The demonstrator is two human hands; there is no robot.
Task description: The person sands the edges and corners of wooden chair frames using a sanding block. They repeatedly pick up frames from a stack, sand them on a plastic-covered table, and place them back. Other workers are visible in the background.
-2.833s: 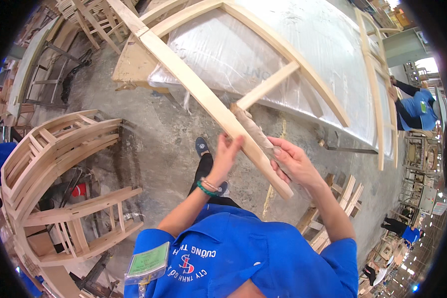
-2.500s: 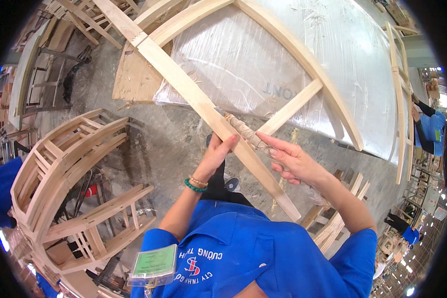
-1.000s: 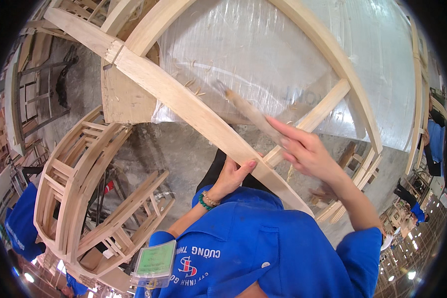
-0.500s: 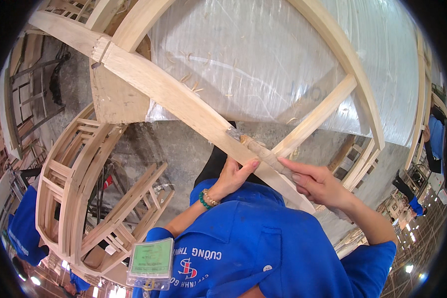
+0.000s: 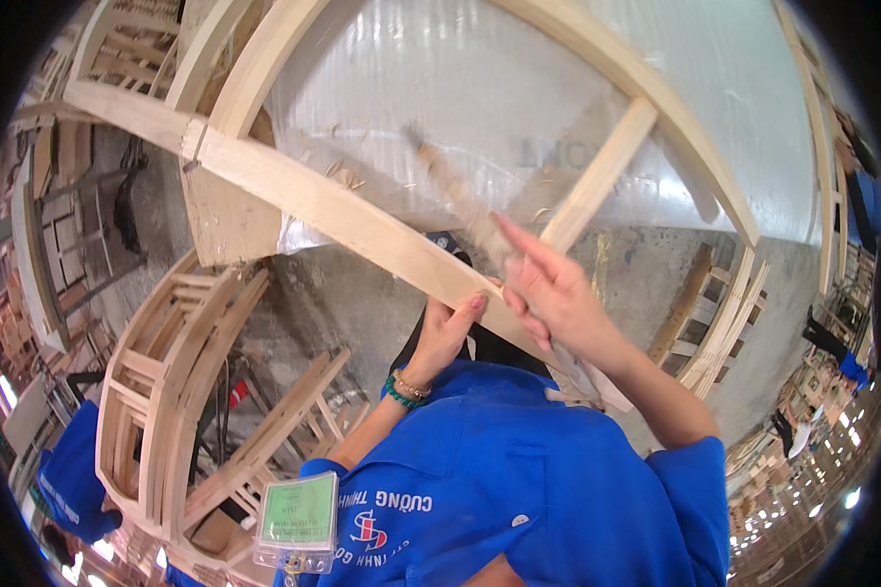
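Note:
A pale wooden frame [image 5: 338,215] with curved members lies across the view, its long rail slanting from upper left to my waist. My left hand [image 5: 447,338] is closed round the near edge of that rail, thumb on top. In my right hand [image 5: 553,293] is a chisel-like hand tool [image 5: 450,186] with a dark tip and a pale, wrapped-looking shaft. The index finger stretches along the shaft while the other fingers wrap round it. Motion blurs the tool, and its tip appears above the plastic beyond the rail. The tool's back end emerges below the hand.
Clear plastic wrapping [image 5: 382,88] with scattered wood shavings [image 5: 347,178] lies under the frame. A brown block [image 5: 230,210] supports its left side. Curved wooden frames [image 5: 157,391] stand at lower left, near a person in blue [image 5: 73,474]. More frame parts [image 5: 719,323] stand at right.
My right hand has moved up and left, lifting the tool's tip off the rail to beyond it. My left hand still grips the rail. The view has shifted slightly.

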